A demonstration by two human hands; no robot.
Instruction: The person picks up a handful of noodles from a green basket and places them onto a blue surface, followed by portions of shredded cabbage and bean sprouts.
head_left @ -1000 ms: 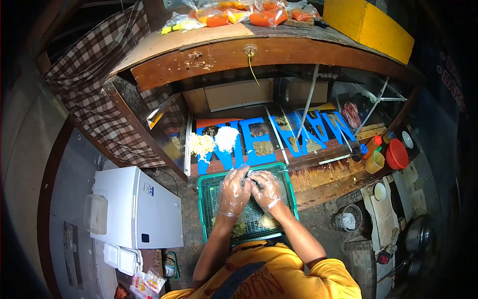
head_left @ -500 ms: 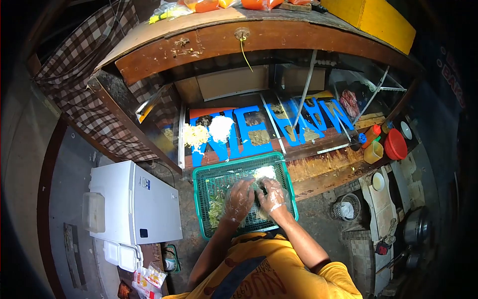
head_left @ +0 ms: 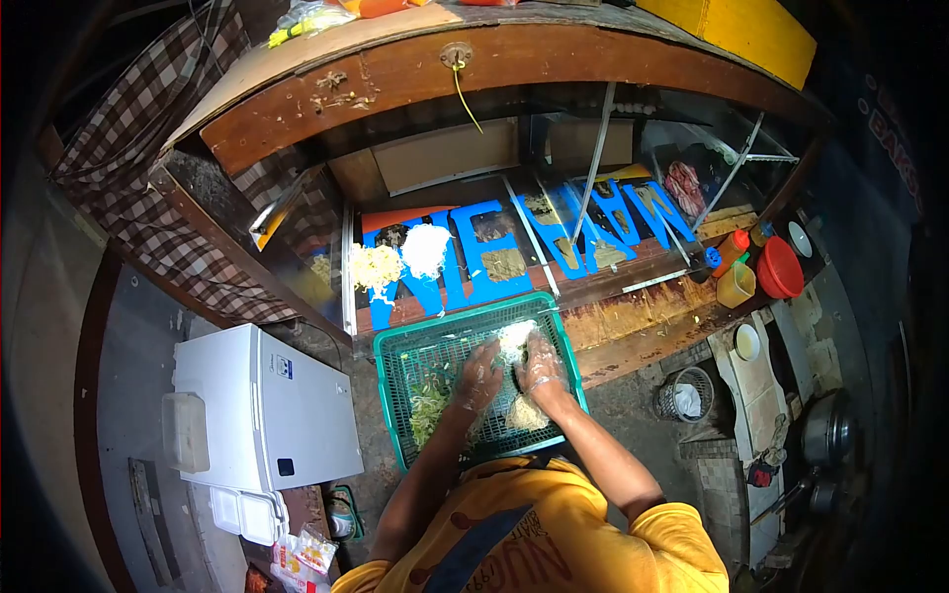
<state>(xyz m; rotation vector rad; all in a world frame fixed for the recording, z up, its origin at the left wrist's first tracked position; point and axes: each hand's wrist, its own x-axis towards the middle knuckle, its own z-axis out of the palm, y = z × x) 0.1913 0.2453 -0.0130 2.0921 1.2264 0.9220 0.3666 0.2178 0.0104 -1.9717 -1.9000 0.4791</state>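
Observation:
Both hands, in thin clear plastic gloves, are inside a green plastic basket (head_left: 384,390). My left hand (head_left: 480,378) lies over the middle of the basket with its fingers stretched forward. On the other side, my right hand (head_left: 541,370) has its fingers extended by white noodles (head_left: 516,337). A gap shows between the two hands. Pale yellow noodles (head_left: 527,413) sit in a heap under my right wrist. Chopped greens (head_left: 427,409) lie along the basket's left side.
Behind the basket, the cart shelf holds a yellow noodle pile (head_left: 377,268) and a white noodle pile (head_left: 426,250). A white chest freezer (head_left: 306,405) stands left. To the right are a red bowl (head_left: 780,267), a yellow container (head_left: 735,286) and a waste basket (head_left: 686,395).
My hands have moved apart, opening a gap between them. More of the pale yellow noodles and greens shows. The camera view has shifted slightly.

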